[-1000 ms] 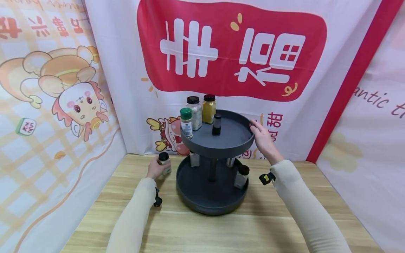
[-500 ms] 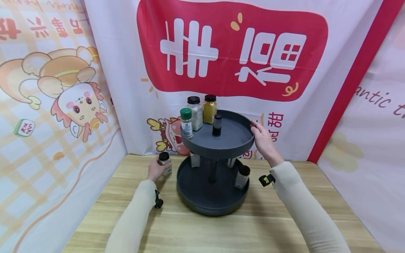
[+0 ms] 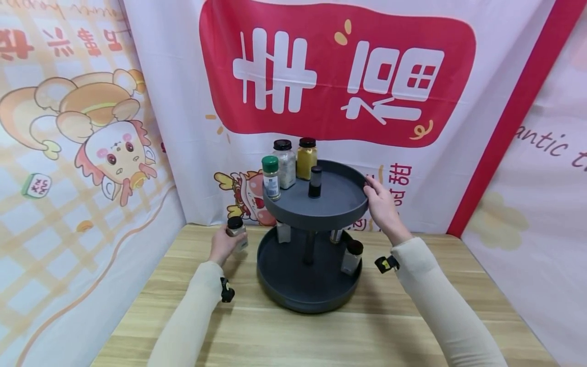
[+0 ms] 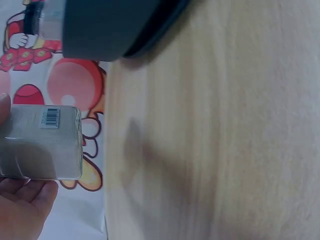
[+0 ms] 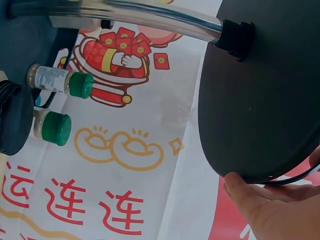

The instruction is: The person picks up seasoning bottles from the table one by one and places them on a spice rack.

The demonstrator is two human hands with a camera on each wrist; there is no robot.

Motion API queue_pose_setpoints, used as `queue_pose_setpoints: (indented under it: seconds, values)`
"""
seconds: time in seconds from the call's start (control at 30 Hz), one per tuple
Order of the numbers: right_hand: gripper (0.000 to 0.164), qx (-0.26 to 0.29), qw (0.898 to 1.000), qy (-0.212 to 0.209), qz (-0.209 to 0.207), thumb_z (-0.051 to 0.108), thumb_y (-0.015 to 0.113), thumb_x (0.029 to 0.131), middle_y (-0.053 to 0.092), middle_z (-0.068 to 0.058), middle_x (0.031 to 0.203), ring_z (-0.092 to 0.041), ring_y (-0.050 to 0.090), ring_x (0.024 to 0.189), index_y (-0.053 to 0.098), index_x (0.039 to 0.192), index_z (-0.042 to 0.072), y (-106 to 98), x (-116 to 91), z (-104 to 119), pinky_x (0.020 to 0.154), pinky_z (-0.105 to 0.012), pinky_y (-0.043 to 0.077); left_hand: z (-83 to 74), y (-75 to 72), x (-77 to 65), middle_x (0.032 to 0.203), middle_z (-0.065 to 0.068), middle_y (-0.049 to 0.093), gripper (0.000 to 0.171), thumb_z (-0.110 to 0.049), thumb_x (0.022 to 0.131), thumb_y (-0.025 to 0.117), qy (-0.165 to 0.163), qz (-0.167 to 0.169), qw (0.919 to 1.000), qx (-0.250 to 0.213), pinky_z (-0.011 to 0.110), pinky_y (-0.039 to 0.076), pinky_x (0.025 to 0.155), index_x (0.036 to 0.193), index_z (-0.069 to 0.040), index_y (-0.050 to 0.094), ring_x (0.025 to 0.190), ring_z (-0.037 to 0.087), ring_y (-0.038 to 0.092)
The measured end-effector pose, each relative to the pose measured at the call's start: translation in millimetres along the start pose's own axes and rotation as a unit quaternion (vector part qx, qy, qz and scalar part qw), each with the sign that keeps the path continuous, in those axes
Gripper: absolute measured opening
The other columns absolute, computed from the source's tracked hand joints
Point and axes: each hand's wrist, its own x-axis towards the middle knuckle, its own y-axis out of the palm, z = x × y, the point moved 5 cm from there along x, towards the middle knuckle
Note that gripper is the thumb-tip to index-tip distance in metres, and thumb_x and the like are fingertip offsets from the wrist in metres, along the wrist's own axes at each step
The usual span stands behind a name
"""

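Observation:
My left hand point(image 3: 222, 245) holds a square glass spice jar point(image 3: 238, 238) with a black lid, left of a dark grey two-tier turntable. In the left wrist view the jar point(image 4: 37, 142) sits between thumb and fingers, a barcode label near its base, its base off the table. My right hand point(image 3: 384, 208) grips the right rim of the upper tray point(image 3: 316, 220). The right wrist view shows the thumb on that tray's underside point(image 5: 265, 105). On the upper tray stand a green-capped spice jar point(image 3: 271, 179), a large white-filled jar point(image 3: 286, 168), a yellow-filled jar point(image 3: 306, 162) and a small black-capped bottle point(image 3: 315, 182).
The lower tray point(image 3: 302, 293) carries a black-lidded jar point(image 3: 352, 259) at its right and other jars farther back, partly hidden by the upper tray. Green-capped jars point(image 5: 56, 81) show there in the right wrist view. A printed cloth point(image 3: 192, 153) hangs behind the wooden table point(image 3: 380, 326).
The left hand has moved slightly left and the jar in it has tilted, its lid shifting left and up. The right hand stays on the tray rim.

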Motion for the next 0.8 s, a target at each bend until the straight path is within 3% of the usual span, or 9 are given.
queue_pose_setpoints:
  seconds: [0.2,0.43,0.8]
  values:
    - [0.052,-0.012,1.0,0.002,-0.007,0.03,0.034,0.102,0.03,-0.016,0.15,-0.028,0.032,0.134,0.028,0.149,0.007,0,-4,3,0.11,-0.044,0.025,-15.3,-5.0,-9.5,0.121,0.027,0.056,0.053,-0.022,0.084,0.073,0.006,-0.004,0.9999,0.008,0.05,0.04,0.098,0.124,0.003,0.049,0.111,0.039,0.054]
    - [0.052,-0.021,1.0,0.008,-0.02,0.029,0.036,0.101,0.037,-0.017,0.146,-0.031,0.047,0.119,0.03,0.148,0.008,0,-7,5,0.102,-0.047,0.035,-34.4,-11.2,-18.8,0.116,0.026,0.059,0.05,-0.026,0.083,0.073,0.026,-0.001,0.9997,0.006,0.048,0.044,0.093,0.119,0.003,0.053,0.107,0.038,0.056]
    - [0.052,-0.031,0.999,0.013,-0.023,0.03,0.038,0.101,0.04,-0.017,0.144,-0.029,0.042,0.126,0.031,0.148,0.008,1,-14,10,0.104,-0.046,0.034,-66.2,-32.1,-25.7,0.118,0.021,0.06,0.058,-0.034,0.079,0.075,0.039,-0.029,0.9987,-0.018,0.047,0.043,0.095,0.121,-0.001,0.053,0.108,0.035,0.056]
